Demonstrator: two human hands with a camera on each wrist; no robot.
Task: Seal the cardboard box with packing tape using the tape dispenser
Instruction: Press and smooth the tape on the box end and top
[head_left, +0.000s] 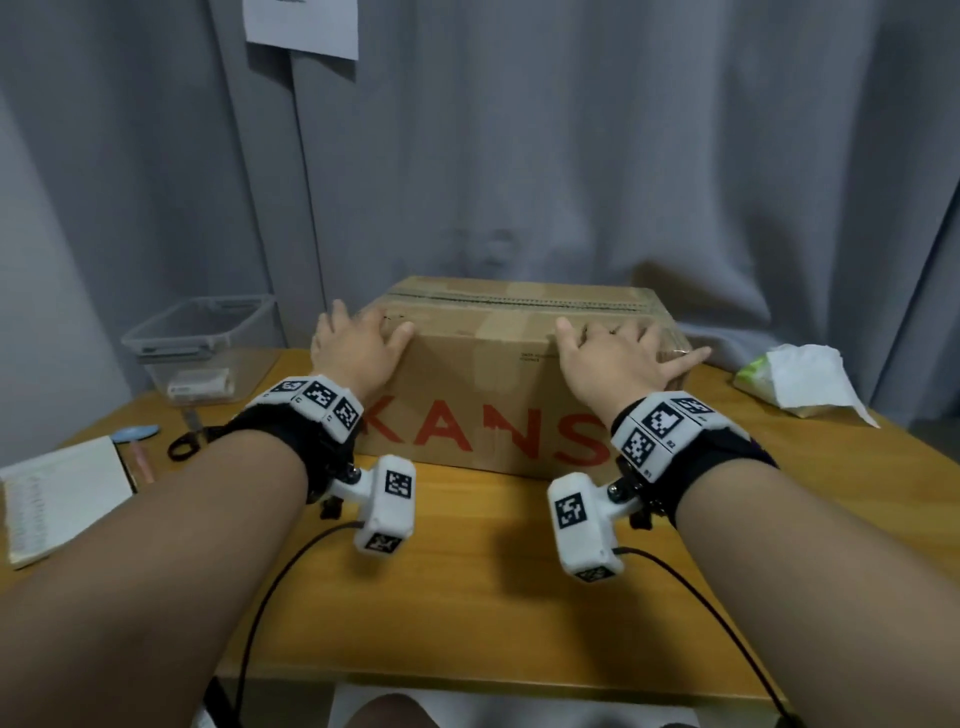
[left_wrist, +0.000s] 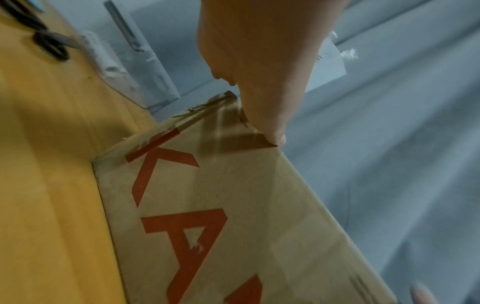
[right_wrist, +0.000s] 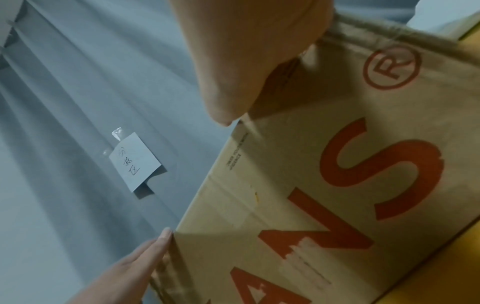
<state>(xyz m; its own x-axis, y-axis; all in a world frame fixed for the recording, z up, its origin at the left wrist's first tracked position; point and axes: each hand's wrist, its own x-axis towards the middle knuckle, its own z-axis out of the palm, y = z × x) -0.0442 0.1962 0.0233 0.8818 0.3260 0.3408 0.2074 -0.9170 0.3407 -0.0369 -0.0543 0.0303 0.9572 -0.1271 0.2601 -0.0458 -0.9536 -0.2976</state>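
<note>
A brown cardboard box (head_left: 483, 395) with red letters stands on the wooden table (head_left: 467, 597), flaps closed, a dark seam (head_left: 519, 302) running along its top. My left hand (head_left: 358, 343) lies flat on the box's near left top corner, fingers spread. My right hand (head_left: 618, 353) lies flat on the near right top, fingers spread toward the right end. In the left wrist view my left hand (left_wrist: 259, 82) presses the box (left_wrist: 221, 216) at its top edge. The right wrist view shows my right hand (right_wrist: 246, 61) on the box (right_wrist: 324, 185). No tape dispenser is in view.
A clear plastic bin (head_left: 202, 348) stands at the back left. Black-handled scissors (head_left: 189, 436), a pen and an open notebook (head_left: 57, 499) lie at the left. A white crumpled bag (head_left: 800, 379) sits at the back right. A grey curtain (head_left: 519, 156) hangs behind.
</note>
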